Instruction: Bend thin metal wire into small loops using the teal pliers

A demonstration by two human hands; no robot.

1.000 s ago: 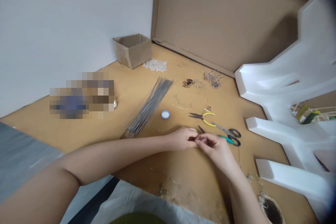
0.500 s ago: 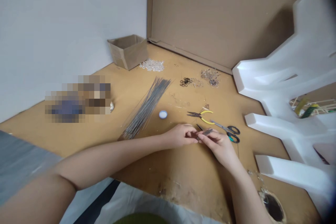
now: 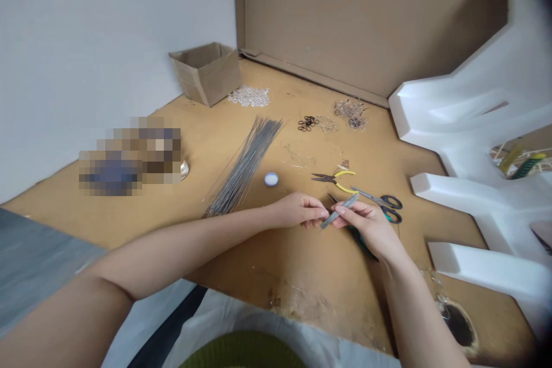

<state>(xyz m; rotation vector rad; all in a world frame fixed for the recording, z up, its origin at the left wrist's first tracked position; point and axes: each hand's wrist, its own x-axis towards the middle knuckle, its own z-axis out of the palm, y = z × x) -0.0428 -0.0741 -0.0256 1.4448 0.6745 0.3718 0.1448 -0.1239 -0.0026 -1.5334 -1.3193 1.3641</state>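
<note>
My right hand (image 3: pixel 366 223) pinches a thin flat grey metal piece (image 3: pixel 340 211) between thumb and fingers. Its exact kind is not clear. Beside its lower end, my left hand (image 3: pixel 305 210) has thumb and fingers pressed together; whatever they hold is too small to make out. Under my right hand lies a tool with dark teal handles (image 3: pixel 362 243), partly covered. Just beyond my hands are yellow-handled pliers (image 3: pixel 334 176) and scissors with black handles (image 3: pixel 390 202). A small round blue-rimmed white dish (image 3: pixel 271 179) sits ahead of my left hand.
A bundle of thin grey wires (image 3: pixel 248 167) lies left of the dish. Farther back are a cardboard box (image 3: pixel 207 75), clear beads (image 3: pixel 249 96), black loops (image 3: pixel 307 123) and tangled bits (image 3: pixel 351 112). White foam (image 3: pixel 457 195) borders the right; a hole (image 3: pixel 457 322) opens in the table.
The grey piece has turned in my right hand and now shows more of its length. My left fingers have come slightly away from it. The view has shifted slightly.
</note>
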